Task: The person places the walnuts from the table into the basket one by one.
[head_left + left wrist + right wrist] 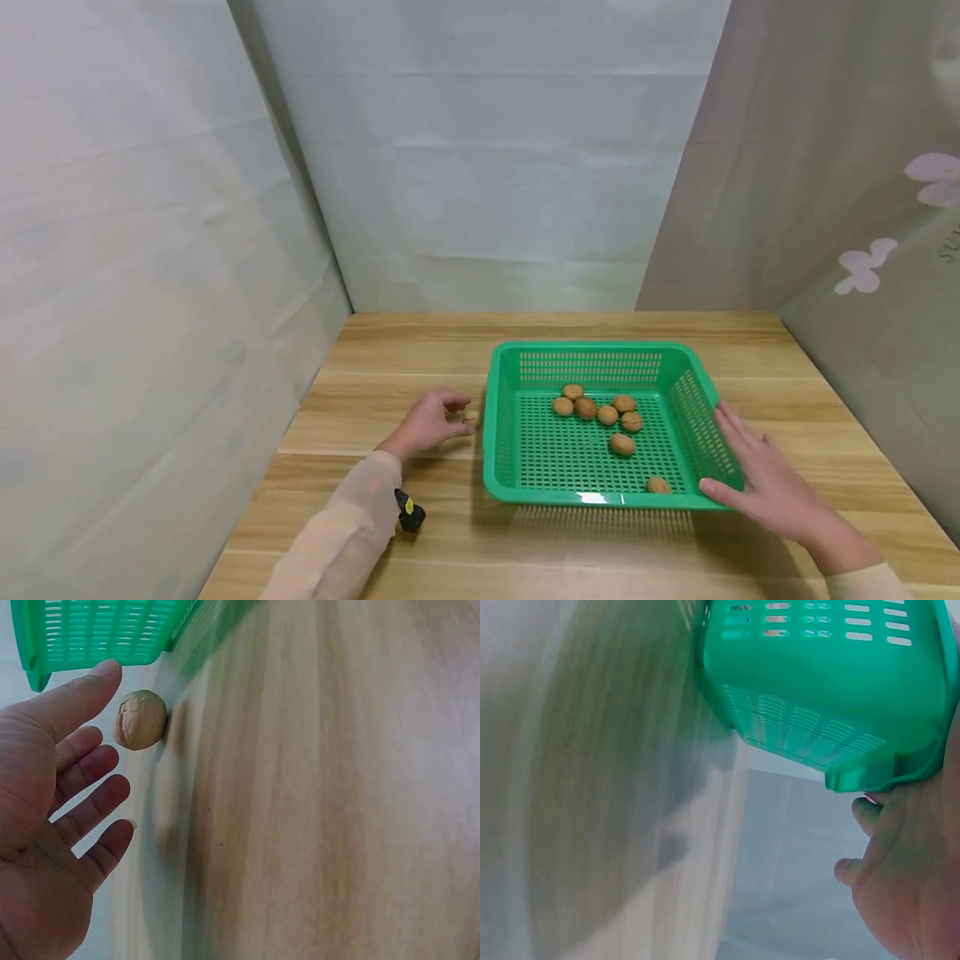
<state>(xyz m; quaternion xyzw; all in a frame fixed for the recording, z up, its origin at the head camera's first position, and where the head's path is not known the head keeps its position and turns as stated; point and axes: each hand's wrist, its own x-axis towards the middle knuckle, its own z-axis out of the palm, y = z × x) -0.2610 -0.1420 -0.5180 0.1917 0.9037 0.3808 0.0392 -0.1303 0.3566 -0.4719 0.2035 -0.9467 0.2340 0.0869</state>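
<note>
My left hand reaches beside the left wall of a green plastic basket, its thumb and fingers spread apart. A walnut sits on the table just beyond that hand's fingertips, close to the basket. At the basket's front right corner, my right hand rests against the rim, with the thumb on the front edge and straight fingers along the right side. Inside the basket, several walnuts cluster toward the back, one walnut lies nearer the middle, and another walnut is by the front wall.
The basket stands on a wood-grain table. Pale cloth sheets hang behind and at both sides, the right one with a flower print. A small black device is fixed at the left sleeve.
</note>
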